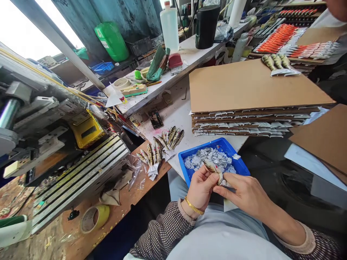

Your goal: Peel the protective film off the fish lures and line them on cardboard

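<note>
A fish-shaped lure (210, 166), yellowish-brown on its back and pale below with a red mark, is pinched between my two hands. The thumb and fingers of my left hand (200, 186) grip its body. My right hand (245, 191) is closed at its lower end, where a pale part shows between the fingertips. Just beneath sits a blue tray (241, 167), holding a heap of silvery foil pieces (217, 157). To the left, several similar lures (154, 153) lie bunched with white tails at the table edge, and more (173, 137) lie just behind them.
A tall stack of cardboard sheets (244, 86) with white pieces between layers stands behind the tray; three lures (276, 62) rest on top. A phone (155, 118) lies near the shelf. Yellow tape (94, 218) and a slotted metal machine bed (81, 180) are at left. Another person is partly visible at upper right.
</note>
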Motion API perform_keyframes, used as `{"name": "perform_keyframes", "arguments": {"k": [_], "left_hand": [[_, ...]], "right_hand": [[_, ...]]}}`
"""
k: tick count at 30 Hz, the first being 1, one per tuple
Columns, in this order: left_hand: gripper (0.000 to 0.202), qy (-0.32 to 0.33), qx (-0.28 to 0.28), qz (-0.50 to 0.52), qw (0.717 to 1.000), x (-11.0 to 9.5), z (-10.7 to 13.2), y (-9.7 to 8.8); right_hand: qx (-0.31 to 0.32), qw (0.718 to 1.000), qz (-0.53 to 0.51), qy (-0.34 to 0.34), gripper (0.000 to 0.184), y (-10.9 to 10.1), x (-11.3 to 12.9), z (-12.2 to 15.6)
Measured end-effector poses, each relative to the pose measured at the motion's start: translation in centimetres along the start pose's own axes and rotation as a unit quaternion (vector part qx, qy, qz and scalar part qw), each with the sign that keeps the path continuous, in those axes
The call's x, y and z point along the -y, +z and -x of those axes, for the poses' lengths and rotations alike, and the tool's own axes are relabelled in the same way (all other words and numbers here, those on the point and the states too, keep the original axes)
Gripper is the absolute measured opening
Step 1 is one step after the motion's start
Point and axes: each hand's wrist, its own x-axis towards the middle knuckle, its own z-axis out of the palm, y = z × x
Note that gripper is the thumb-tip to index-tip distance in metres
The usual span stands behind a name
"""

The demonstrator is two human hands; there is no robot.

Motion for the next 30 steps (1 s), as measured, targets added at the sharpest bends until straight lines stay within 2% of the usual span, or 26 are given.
{"name": "perform_keyframes", "arguments": {"k": [7, 12, 16, 19, 23, 30], "left_hand": [[0.034, -0.012, -0.013, 0.008, 1.0, -0.1, -0.3, 0.1], [0.036, -0.016, -0.037, 0.021, 0.999, 0.0, -0.7, -0.3], [0.038, -0.025, -0.047, 0.031, 0.998, -0.1, -1.1, -0.6], [0.037, -0.018, -0.057, 0.037, 0.997, -0.2, -1.3, -0.4], [0.035, -0.001, -0.061, 0.04, 0.997, -0.4, -1.3, 0.2], [0.034, 0.027, -0.074, 0.014, 0.997, -0.5, -1.0, 0.6]], "right_hand": [[-0.004, 1.0, -0.008, -0.004, 0.057, 0.2, 0.0, -0.3], [-0.104, 0.993, 0.057, -0.026, 0.055, 0.2, 0.3, -0.1], [-0.162, 0.986, 0.04, -0.006, 0.034, 0.0, 0.4, 0.0], [-0.191, 0.981, -0.02, -0.03, 0.017, -0.1, 0.8, -0.5], [-0.216, 0.972, -0.064, -0.073, 0.02, 0.3, 1.5, -1.1], [-0.254, 0.96, -0.059, -0.097, 0.023, 1.3, 1.4, -0.6]]}}
